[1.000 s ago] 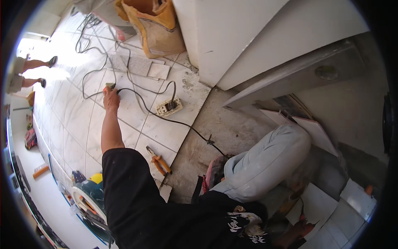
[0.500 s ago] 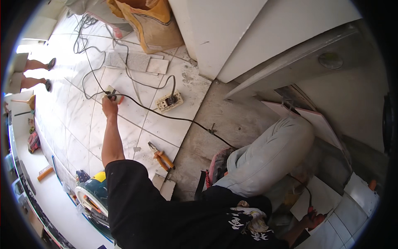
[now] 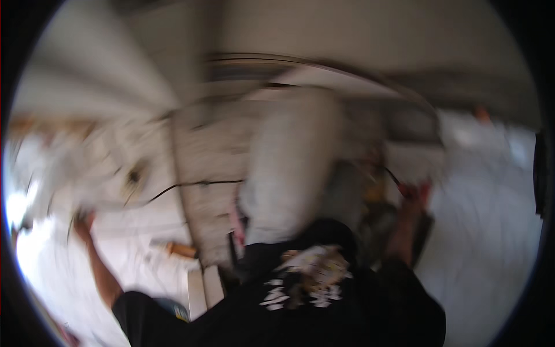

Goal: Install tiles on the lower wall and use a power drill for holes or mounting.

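Motion blurs the whole view. At the far left, my left hand (image 3: 84,224) reaches out low over the pale floor, its fingers too smeared to read. Close by it, a black cord (image 3: 211,183) runs right toward my bent leg (image 3: 298,139). Farther off lies a cream socket block (image 3: 134,177) with a dark plug in it. On the right, my right hand (image 3: 409,199) is closed around a red corded tool (image 3: 424,189); its exact kind is unclear. A dark cord leads from the tool toward my leg. Orange-handled pliers (image 3: 181,250) lie between my left arm and leg.
Beyond my knee leans a pale panel (image 3: 341,82) under a grey wall (image 3: 370,29). Bare concrete (image 3: 211,144) borders the tiled floor (image 3: 136,231). Tile pieces (image 3: 198,292) lie by my left side, and a light tiled surface (image 3: 480,231) spreads at the right.
The view has swung to the right and blurred. My left hand now shows lower and at the far left; earlier it gripped something at a small socket block. My right hand still has the red tool.
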Tool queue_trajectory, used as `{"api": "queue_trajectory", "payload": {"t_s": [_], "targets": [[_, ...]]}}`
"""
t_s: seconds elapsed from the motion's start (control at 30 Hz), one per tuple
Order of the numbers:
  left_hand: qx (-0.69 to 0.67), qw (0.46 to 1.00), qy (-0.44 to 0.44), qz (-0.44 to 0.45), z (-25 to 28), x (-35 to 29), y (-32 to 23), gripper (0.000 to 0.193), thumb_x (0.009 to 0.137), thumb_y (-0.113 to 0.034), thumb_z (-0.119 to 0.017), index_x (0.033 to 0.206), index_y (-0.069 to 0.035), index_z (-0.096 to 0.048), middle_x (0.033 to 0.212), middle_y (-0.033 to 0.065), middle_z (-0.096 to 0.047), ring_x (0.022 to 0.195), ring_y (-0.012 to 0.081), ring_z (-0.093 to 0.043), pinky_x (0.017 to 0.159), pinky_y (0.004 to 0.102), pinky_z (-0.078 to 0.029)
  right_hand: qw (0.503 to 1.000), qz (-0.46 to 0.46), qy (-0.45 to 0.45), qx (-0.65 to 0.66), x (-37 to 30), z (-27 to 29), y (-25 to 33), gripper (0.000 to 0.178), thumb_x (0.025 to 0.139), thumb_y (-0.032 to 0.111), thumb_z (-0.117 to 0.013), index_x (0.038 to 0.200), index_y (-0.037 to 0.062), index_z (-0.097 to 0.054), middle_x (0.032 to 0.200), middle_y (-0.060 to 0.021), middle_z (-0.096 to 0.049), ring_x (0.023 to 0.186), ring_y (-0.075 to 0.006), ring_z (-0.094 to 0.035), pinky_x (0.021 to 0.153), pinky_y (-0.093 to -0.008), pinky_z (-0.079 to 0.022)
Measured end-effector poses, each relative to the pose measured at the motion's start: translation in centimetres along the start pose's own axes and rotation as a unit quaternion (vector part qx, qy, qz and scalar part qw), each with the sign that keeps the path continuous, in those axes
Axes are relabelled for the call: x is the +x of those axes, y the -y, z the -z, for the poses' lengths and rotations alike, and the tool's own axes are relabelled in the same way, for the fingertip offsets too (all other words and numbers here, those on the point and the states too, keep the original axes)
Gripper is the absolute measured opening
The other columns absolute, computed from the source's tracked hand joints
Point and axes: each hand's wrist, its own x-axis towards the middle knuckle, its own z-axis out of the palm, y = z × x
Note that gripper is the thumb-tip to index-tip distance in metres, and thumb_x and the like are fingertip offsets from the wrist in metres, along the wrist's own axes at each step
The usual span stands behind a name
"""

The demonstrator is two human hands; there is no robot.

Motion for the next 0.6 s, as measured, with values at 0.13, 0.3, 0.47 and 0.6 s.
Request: {"api": "queue_trajectory", "payload": {"t_s": [0.13,0.3,0.47,0.6], "targets": [[0.066,0.926,0.188,0.32,0.2,-0.7,-2.3,0.051,0.09,-0.049,-0.056,0.114,-0.006,-0.069,0.104,0.0117,-0.071,0.094,0.0279,-0.068,0.078,0.0383,-0.053,0.971,-0.039,-0.221,0.079,0.7,-1.7,0.6,0.027,0.077,0.019,-0.059,0.099,0.0028,-0.058,0.096,-0.0164,-0.064,0.088,-0.0347,-0.062,0.087,-0.052,-0.051],[0.06,0.923,0.226,0.306,1.0,1.6,-7.7,0.061,0.088,-0.037,-0.065,0.139,-0.008,-0.047,0.128,0.0174,-0.059,0.112,0.0331,-0.06,0.096,0.0423,-0.046,0.938,-0.094,-0.23,-0.24,2.0,-5.2,1.4,0.024,0.079,0.017,-0.062,0.097,0.0016,-0.057,0.087,-0.0146,-0.064,0.081,-0.0332,-0.063,0.07,-0.0464,-0.053],[0.001,0.893,0.192,0.407,2.3,2.9,-8.7,0.066,0.087,-0.033,-0.067,0.142,-0.005,-0.042,0.129,0.0189,-0.058,0.113,0.0338,-0.059,0.098,0.0426,-0.046,0.733,0.076,-0.078,-0.672,5.6,-11.3,-6.4,0.047,0.073,0.018,-0.068,0.112,-0.0009,-0.051,0.105,-0.0241,-0.063,0.097,-0.0343,-0.064,0.078,-0.0464,-0.051],[-0.04,0.828,0.165,0.534,5.6,1.8,-6.7,0.072,0.086,-0.029,-0.069,0.144,-0.003,-0.037,0.13,0.0204,-0.057,0.114,0.0345,-0.058,0.099,0.0429,-0.045,0.578,-0.045,0.021,-0.814,5.6,-21.5,-13.3,0.057,0.074,0.011,-0.07,0.121,-0.0026,-0.041,0.114,-0.0225,-0.055,0.107,-0.0341,-0.059,0.084,-0.0443,-0.053]]}}
